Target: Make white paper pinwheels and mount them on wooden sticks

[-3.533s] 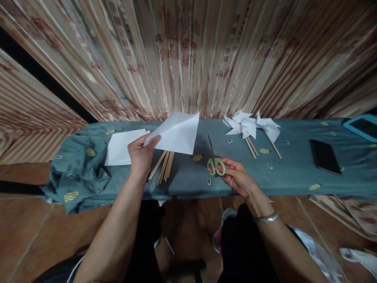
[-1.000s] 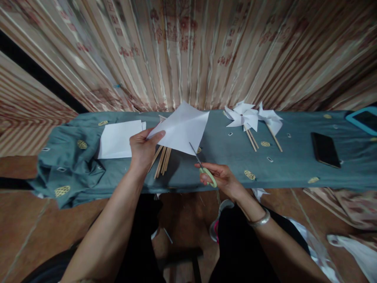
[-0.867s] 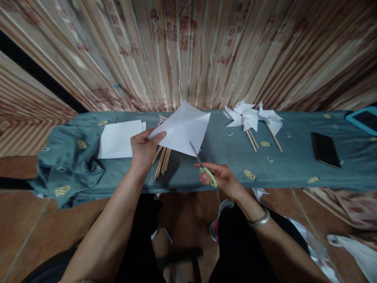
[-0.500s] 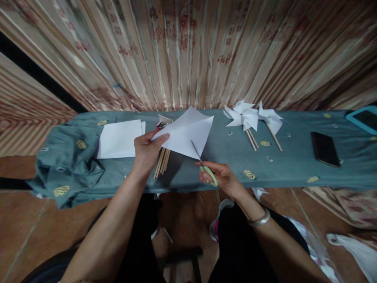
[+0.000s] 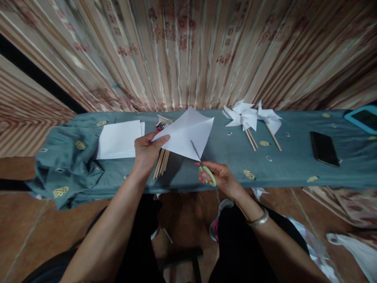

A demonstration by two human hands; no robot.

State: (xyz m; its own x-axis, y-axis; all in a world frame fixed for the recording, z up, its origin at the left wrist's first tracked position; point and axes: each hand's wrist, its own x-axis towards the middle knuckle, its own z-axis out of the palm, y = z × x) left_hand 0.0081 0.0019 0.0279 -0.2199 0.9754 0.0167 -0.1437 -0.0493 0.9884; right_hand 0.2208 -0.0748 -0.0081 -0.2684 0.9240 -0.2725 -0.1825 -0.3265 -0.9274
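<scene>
A square sheet of white paper point(image 5: 185, 129) with faint creases is pinched at its left corner by my left hand point(image 5: 149, 151), held above the cloth-covered bench. My right hand point(image 5: 218, 175) grips a pair of scissors point(image 5: 209, 175) with light green handles. Their blades reach into the paper from its lower right edge and point toward its middle. Below the paper lie several thin wooden sticks point(image 5: 161, 164), their upper ends hidden by it. Behind my left hand sits a small open box point(image 5: 161, 124) with small shiny pieces inside.
A stack of white paper point(image 5: 119, 139) lies at the left. Paper pinwheels point(image 5: 243, 116) on wooden sticks rest right of centre. Farther right are a black phone point(image 5: 324, 148) and a blue-framed device point(image 5: 363, 119). A patterned curtain point(image 5: 188, 55) hangs behind the bench.
Almost nothing differs. The view has shifted very slightly; both hands, the paper and the scissors keep nearly the same positions.
</scene>
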